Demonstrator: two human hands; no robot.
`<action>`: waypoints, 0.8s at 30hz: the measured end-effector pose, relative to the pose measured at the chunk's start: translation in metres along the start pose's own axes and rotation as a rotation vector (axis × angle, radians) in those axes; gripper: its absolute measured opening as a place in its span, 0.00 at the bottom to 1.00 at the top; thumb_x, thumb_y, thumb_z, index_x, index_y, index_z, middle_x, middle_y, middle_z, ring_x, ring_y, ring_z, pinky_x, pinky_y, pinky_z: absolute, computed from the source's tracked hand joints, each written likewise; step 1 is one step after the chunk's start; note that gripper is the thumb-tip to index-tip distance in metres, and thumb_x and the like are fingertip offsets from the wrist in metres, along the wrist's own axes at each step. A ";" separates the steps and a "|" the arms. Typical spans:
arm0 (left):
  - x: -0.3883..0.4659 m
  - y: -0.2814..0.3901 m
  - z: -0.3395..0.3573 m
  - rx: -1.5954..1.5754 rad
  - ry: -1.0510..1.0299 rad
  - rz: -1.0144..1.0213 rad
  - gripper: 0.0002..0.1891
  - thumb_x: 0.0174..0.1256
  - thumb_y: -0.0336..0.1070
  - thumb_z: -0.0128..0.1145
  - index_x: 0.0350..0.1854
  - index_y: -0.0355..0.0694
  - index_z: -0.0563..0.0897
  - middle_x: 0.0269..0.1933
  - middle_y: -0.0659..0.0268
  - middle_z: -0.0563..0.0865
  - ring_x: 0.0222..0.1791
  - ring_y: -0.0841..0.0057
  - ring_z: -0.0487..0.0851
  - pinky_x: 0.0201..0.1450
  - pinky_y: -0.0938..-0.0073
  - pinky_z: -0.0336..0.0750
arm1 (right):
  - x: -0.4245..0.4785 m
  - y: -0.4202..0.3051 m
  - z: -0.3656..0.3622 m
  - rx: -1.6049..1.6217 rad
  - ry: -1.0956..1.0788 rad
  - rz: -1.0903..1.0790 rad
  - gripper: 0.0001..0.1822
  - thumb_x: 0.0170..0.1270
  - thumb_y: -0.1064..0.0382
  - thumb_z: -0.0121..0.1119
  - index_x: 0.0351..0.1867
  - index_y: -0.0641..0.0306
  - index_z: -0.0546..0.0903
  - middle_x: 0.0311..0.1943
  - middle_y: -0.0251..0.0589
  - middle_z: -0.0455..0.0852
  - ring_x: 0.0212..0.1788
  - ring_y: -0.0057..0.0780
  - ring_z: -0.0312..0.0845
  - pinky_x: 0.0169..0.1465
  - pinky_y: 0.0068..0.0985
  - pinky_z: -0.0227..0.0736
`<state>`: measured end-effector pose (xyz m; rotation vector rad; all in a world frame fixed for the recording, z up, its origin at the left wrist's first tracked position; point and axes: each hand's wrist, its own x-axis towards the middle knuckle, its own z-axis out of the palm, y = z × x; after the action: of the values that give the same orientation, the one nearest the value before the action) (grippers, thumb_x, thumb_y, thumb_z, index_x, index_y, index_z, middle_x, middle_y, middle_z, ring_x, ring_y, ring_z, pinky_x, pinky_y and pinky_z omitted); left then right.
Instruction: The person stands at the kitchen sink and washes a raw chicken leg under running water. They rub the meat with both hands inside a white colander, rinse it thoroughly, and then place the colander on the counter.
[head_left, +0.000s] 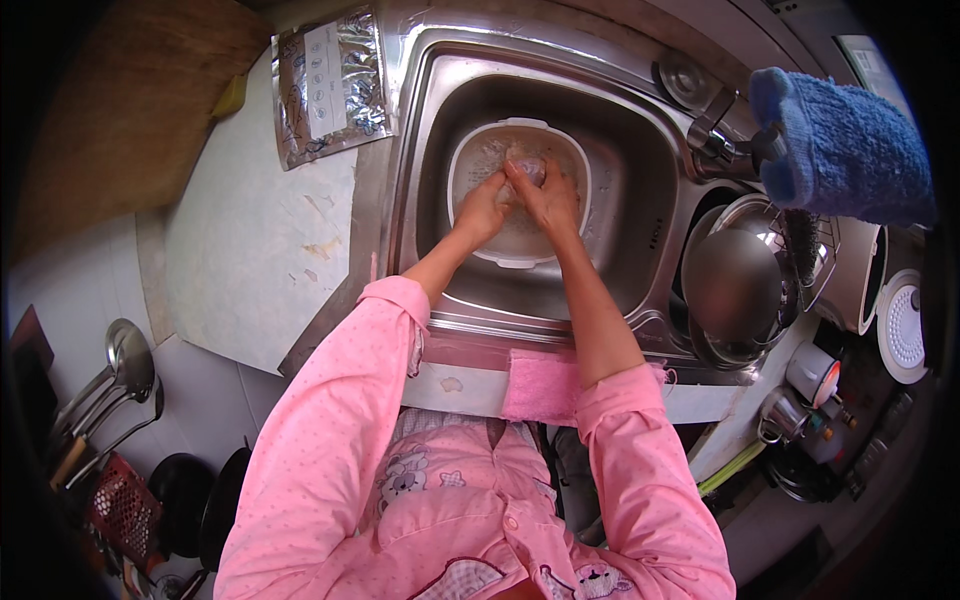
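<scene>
A white plastic basin (454, 217) with cloudy water in it stands in the stainless steel sink (630, 262). Both hands reach into the basin. Between them is a pale, pinkish, rounded item (531, 169), partly hidden by fingers; its kind cannot be told. My left hand (484, 206) is on its left side, fingertips close to my right thumb. My right hand (555, 199) curls around its right side, with fingers partly in the water.
A printed foil pouch (330, 82) lies on the left counter. At the right are the faucet (712, 142), a blue towel (855, 146) and stacked metal bowls (739, 214). A pink cloth (536, 386) hangs over the counter's front edge.
</scene>
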<state>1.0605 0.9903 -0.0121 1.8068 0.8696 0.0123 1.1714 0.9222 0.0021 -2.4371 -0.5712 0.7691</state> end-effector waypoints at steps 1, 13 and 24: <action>0.002 -0.001 -0.004 0.067 -0.024 0.008 0.27 0.52 0.30 0.58 0.58 0.47 0.70 0.50 0.51 0.79 0.51 0.56 0.76 0.52 0.63 0.69 | -0.001 -0.008 -0.003 -0.028 -0.025 0.021 0.44 0.46 0.33 0.56 0.53 0.72 0.71 0.42 0.63 0.78 0.52 0.49 0.73 0.54 0.35 0.66; -0.001 0.034 -0.042 -0.639 -0.240 -0.398 0.23 0.55 0.25 0.58 0.56 0.33 0.70 0.35 0.57 0.81 0.34 0.76 0.82 0.37 0.81 0.77 | 0.022 0.001 0.008 0.220 0.053 0.206 0.21 0.53 0.55 0.49 0.41 0.72 0.76 0.36 0.62 0.80 0.39 0.52 0.79 0.46 0.39 0.70; 0.020 0.014 0.007 -1.054 0.316 -0.336 0.09 0.61 0.28 0.54 0.42 0.35 0.72 0.38 0.63 0.79 0.36 0.79 0.76 0.37 0.77 0.72 | 0.010 0.027 0.015 0.258 0.012 -0.080 0.16 0.61 0.58 0.49 0.37 0.71 0.79 0.29 0.51 0.82 0.30 0.34 0.79 0.30 0.30 0.71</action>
<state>1.0855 0.9938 -0.0115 0.6710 1.0934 0.4642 1.1760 0.9112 -0.0283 -2.1678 -0.5265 0.7458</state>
